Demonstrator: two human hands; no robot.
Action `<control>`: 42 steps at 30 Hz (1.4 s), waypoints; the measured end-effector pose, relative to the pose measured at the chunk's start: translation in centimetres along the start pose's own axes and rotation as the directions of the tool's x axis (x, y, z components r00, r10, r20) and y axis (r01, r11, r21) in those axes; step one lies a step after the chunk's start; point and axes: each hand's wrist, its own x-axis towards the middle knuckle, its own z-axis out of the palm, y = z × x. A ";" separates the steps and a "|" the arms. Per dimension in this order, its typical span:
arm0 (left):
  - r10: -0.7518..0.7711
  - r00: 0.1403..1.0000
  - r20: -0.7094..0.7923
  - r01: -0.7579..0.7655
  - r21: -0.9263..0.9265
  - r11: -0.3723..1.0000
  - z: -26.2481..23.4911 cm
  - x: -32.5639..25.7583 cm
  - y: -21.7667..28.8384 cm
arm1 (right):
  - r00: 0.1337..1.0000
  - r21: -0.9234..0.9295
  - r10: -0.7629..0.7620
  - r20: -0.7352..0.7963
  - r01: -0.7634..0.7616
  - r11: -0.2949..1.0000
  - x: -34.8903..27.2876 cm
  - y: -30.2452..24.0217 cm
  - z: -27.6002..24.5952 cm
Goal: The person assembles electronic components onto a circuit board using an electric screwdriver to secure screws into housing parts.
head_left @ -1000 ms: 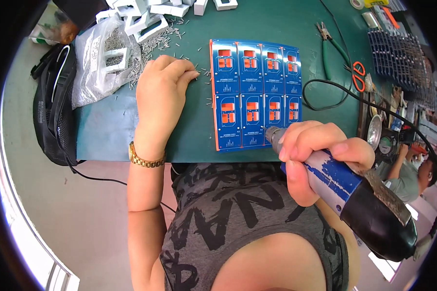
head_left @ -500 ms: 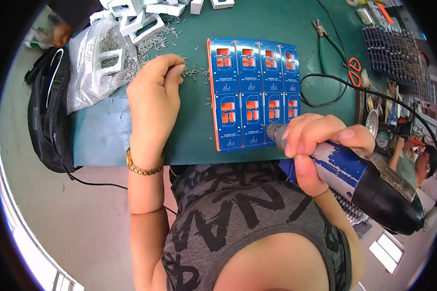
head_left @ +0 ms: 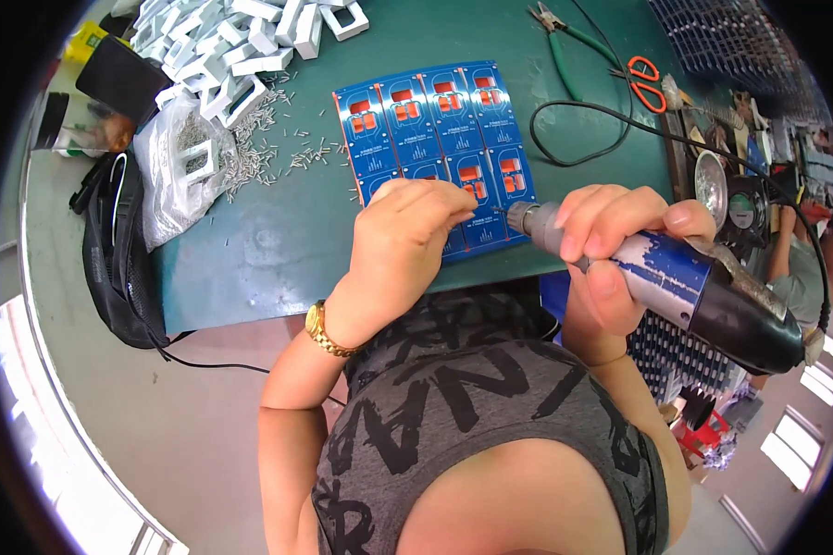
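Note:
A blue circuit board panel [head_left: 420,141] with two rows of rectangular cut-outs lies on the green table, orange showing through the openings and along its left edge. Over its lower row is my left hand [head_left: 400,233], thumb and fingertips pinched together; whatever is between them is too small to make out. My right hand [head_left: 606,231] is wrapped round a blue, grey and black electric screwdriver [head_left: 665,277]. The tool lies nearly level, its tip pointing left at the panel's lower right part, close to my left fingertips. I cannot tell whether the tip touches the board.
Loose screws [head_left: 259,159] are scattered left of the panel, beside a clear plastic bag [head_left: 167,190] and piled white plastic frames [head_left: 236,37]. Green-handled pliers [head_left: 565,67], orange scissors [head_left: 652,91] and the black cable [head_left: 578,104] lie beyond to the right. A black bag [head_left: 116,259] sits left.
My left hand has moved right, from beside the loose screws to over the panel's lower row. The view has shifted, and the screwdriver remains in my right hand near the board.

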 end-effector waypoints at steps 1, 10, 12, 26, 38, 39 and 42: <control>0.012 0.999 0.050 -0.015 0.060 0.998 0.1 0.0 -0.2 | 1.000 -0.018 0.013 -0.022 -0.013 1.000 -0.2 0.0 -0.2; 0.001 0.993 0.118 -0.039 0.324 0.945 1.0 -0.4 -0.6 | 0.998 0.011 0.044 -0.047 -0.043 0.999 -1.4 0.6 -0.5; 0.005 0.992 0.126 -0.048 0.338 0.940 1.0 -0.3 -0.7 | 0.999 0.012 0.034 -0.019 -0.034 0.999 -1.4 0.7 -0.6; -0.077 0.992 0.096 0.042 0.324 0.945 1.0 -0.4 -0.5 | 0.993 0.061 0.069 -0.097 -0.063 0.996 -2.0 1.0 -0.2; 0.004 0.993 0.121 -0.044 0.329 0.943 0.9 -0.3 -0.5 | 0.992 0.075 0.084 -0.092 -0.077 0.994 -2.1 1.0 -0.2; 0.004 0.993 0.121 -0.044 0.327 0.944 0.9 -0.3 -0.5 | 0.993 0.071 0.089 -0.078 -0.083 0.994 -2.1 1.0 -0.2; 0.004 0.994 0.107 -0.040 0.334 0.942 0.9 -0.5 -0.5 | 0.993 0.065 0.086 -0.075 -0.081 0.995 -2.2 1.1 -0.3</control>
